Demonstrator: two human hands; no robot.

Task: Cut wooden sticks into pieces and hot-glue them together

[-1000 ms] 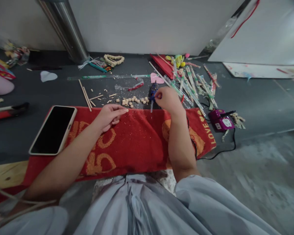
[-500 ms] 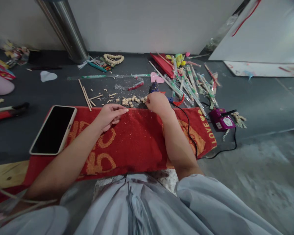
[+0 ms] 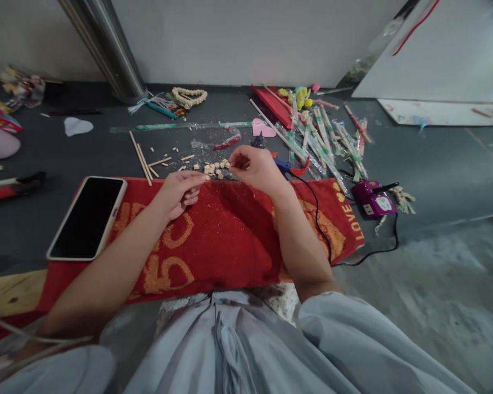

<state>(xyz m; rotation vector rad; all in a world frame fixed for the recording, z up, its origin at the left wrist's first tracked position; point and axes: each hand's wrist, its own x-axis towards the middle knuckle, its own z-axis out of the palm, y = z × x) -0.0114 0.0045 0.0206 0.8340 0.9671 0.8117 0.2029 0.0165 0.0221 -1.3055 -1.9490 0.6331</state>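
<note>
We had left hand (image 3: 181,192) at far edge of red towel (image 3: 234,241), fingertips pinched together; right hand (image 3: 257,169) at right end of wood bits (image 3: 218,166), fingers nearly pinched. Couldn't tell whether either grasped bit. Wood bits lay heaped on counter (image 3: 447,164), just past red towel. Done, we judged: many bits cut, knobbly heart (image 3: 189,97) formed. Remaining, seemingly: heap loose, longer sticks (image 3: 141,157) uncut. Blue tool (image 3: 282,164) lay beside right hand, partly hidden.

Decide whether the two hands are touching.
Apart. The head view shows a gap with pale pieces between the left hand and the right hand.
</note>
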